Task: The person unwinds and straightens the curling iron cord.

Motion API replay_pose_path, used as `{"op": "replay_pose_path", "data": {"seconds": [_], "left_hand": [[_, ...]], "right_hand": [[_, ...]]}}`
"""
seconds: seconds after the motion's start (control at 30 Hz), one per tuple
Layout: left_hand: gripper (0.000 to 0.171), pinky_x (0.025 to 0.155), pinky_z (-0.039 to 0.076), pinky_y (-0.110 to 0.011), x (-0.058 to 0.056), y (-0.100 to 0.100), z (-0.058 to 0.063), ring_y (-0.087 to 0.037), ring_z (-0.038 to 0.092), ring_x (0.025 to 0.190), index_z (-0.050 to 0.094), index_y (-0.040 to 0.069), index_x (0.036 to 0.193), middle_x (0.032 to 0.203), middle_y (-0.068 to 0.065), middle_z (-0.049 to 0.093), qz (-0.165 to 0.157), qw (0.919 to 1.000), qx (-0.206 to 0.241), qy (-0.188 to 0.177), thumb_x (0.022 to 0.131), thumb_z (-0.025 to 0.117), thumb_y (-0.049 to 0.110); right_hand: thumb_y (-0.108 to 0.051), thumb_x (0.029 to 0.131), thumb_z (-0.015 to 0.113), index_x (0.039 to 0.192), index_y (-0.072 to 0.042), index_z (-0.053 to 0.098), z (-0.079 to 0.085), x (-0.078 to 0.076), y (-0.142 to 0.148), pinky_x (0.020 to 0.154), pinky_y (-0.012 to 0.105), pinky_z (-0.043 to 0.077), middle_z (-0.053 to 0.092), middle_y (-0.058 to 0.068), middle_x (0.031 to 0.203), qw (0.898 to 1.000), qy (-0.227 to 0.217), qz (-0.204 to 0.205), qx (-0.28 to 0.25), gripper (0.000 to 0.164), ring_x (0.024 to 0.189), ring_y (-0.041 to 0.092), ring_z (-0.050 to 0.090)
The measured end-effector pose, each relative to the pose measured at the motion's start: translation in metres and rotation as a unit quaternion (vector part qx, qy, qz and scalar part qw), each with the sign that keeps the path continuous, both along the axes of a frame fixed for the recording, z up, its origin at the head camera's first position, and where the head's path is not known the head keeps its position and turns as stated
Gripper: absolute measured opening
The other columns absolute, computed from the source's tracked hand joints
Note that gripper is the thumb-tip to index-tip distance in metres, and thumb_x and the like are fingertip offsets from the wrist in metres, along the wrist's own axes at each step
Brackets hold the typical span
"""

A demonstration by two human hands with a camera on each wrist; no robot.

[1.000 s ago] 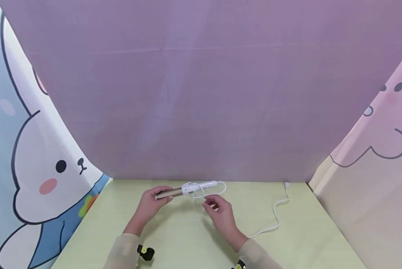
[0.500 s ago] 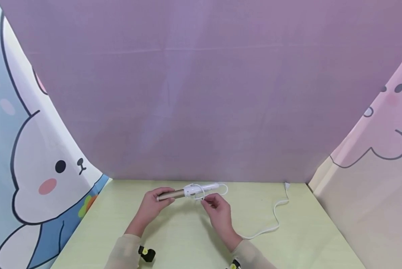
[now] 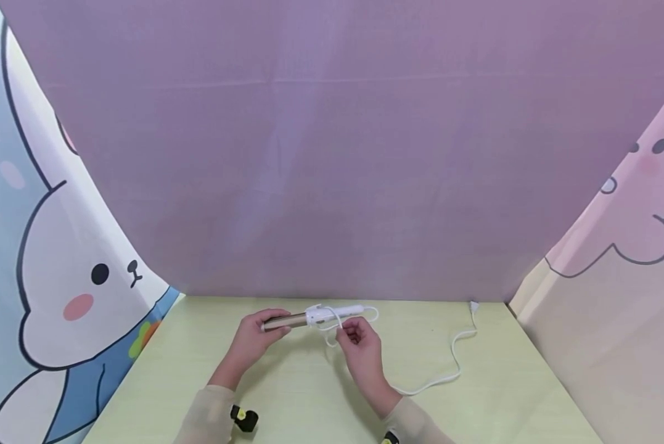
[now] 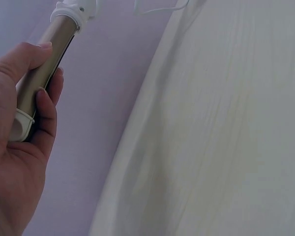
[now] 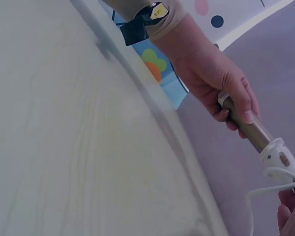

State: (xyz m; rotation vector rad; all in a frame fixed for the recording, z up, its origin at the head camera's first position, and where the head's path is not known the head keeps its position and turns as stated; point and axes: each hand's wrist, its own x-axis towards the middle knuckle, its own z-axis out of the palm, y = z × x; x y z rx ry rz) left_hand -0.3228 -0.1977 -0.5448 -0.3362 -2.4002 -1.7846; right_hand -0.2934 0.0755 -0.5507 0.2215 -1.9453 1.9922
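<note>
A curling iron with a gold barrel and white handle is held up over the table, its handle pointing right in the head view. My left hand grips the barrel near its tip; in the left wrist view the thumb lies along the gold barrel. With thumb and fingers my right hand pinches the white power cord, which loops around the handle. The right wrist view shows a stretch of cord running from those fingers, and only the edge of the right hand.
The cord's far length curves over the pale table to a white plug by the back edge. A purple curtain stands behind, with cartoon-printed cloths at both sides. Small black devices sit at the wrists.
The curling iron and my left hand have shifted slightly right. My right hand has drawn the cord a little, and a small loop now hangs below the handle.
</note>
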Motion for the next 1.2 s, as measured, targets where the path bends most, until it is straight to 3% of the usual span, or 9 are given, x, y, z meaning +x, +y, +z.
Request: {"op": "replay_pose_path", "data": {"seconds": [0.3,0.47,0.7,0.9,1.07,1.2], "left_hand": [[0.032,0.065,0.054,-0.029,-0.003,0.0,0.005,-0.022,0.063,0.083,0.083,0.016,0.125,0.122,-0.011,0.078,0.015,0.9998,-0.007,0.013,0.094,0.091,0.015],[0.033,0.066,0.053,-0.029,-0.006,-0.003,0.006,-0.021,0.064,0.083,0.082,0.015,0.126,0.119,-0.011,0.078,0.022,0.9995,-0.006,0.019,0.095,0.091,0.014],[0.033,0.066,0.055,-0.029,-0.011,-0.008,0.007,-0.022,0.065,0.085,0.083,0.016,0.125,0.121,-0.012,0.078,0.015,0.9994,-0.021,0.024,0.094,0.091,0.014],[0.033,0.071,0.058,-0.031,-0.012,-0.01,0.009,-0.029,0.068,0.094,0.083,0.017,0.126,0.128,-0.014,0.077,0.001,0.9989,-0.041,0.021,0.094,0.092,0.016],[0.032,0.073,0.059,-0.032,-0.007,-0.01,0.005,-0.029,0.069,0.096,0.084,0.021,0.124,0.129,-0.013,0.077,-0.008,0.9989,-0.045,0.007,0.093,0.092,0.019],[0.034,0.074,0.059,-0.032,0.0,-0.01,0.0,-0.027,0.07,0.095,0.083,0.017,0.125,0.129,-0.018,0.076,-0.024,0.9988,-0.042,-0.008,0.093,0.093,0.018]], "right_hand": [[0.012,0.096,0.071,0.109,0.012,0.067,0.014,0.004,0.003,0.068,0.023,0.058,0.07,0.014,0.089,0.999,-0.027,0.023,0.007,0.014,0.073,0.013,0.066],[0.012,0.095,0.071,0.106,0.007,0.072,0.023,0.003,0.007,0.063,0.021,0.054,0.069,0.012,0.088,0.999,-0.022,0.024,0.029,0.012,0.072,0.011,0.061],[0.01,0.098,0.074,0.104,0.002,0.077,0.036,-0.004,0.02,0.058,0.018,0.043,0.067,0.009,0.084,0.997,0.027,0.026,0.074,0.01,0.069,0.009,0.053],[0.005,0.099,0.078,0.101,-0.003,0.079,0.053,-0.013,0.035,0.055,0.019,0.039,0.067,0.005,0.084,0.987,0.09,0.005,0.133,0.008,0.064,0.006,0.048],[0.003,0.1,0.08,0.099,-0.007,0.081,0.057,-0.018,0.048,0.06,0.019,0.042,0.069,0.0,0.09,0.98,0.098,-0.002,0.171,0.009,0.071,0.009,0.052],[0.004,0.098,0.08,0.098,-0.005,0.082,0.054,-0.02,0.056,0.065,0.02,0.047,0.074,0.0,0.095,0.98,0.094,0.004,0.174,0.009,0.076,0.012,0.056]]}}
